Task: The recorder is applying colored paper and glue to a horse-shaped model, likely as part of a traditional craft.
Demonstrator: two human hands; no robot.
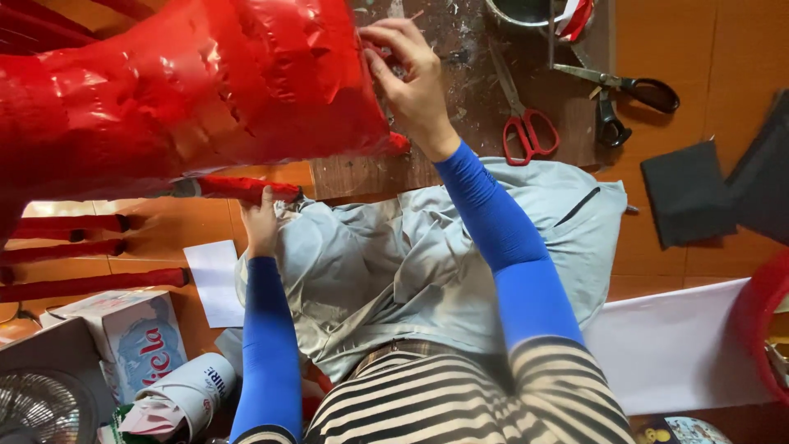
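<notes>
Big red foil-wrapped form (189, 90) fills the 9-to-12 o'clock quadrant, its right edge ending near frame centre-top.

Right hand (411, 78) at 12 o'clock: fingers curled, tips pinched on the form's right edge; what sits between the tips is too small to tell.

Left hand (261, 220) at 9 o'clock of centre: fingers closed around the end of a red-wrapped rod (246, 188) that sticks out under the form's lower edge.

Both arms in blue sleeves, over a grey cloth (394, 263) on the lap.

Paint-stained board (460, 123) lies just right of the form. On it, red-handled scissors (526, 127) at 1 o'clock, near the right wrist but apart. Black-handled scissors (633, 90) further out at 2 o'clock.

Dark grey squares (686, 193) at 3 o'clock, well apart from the hands. White sheet (674, 345) at 4 o'clock.

More red-wrapped rods (74, 251) stacked at 9 o'clock along the left edge. Cardboard box (136, 333) and paper roll (185, 395) at 7–8 o'clock.

Open floor: strip between board and grey squares, 2–3 o'clock.
</notes>
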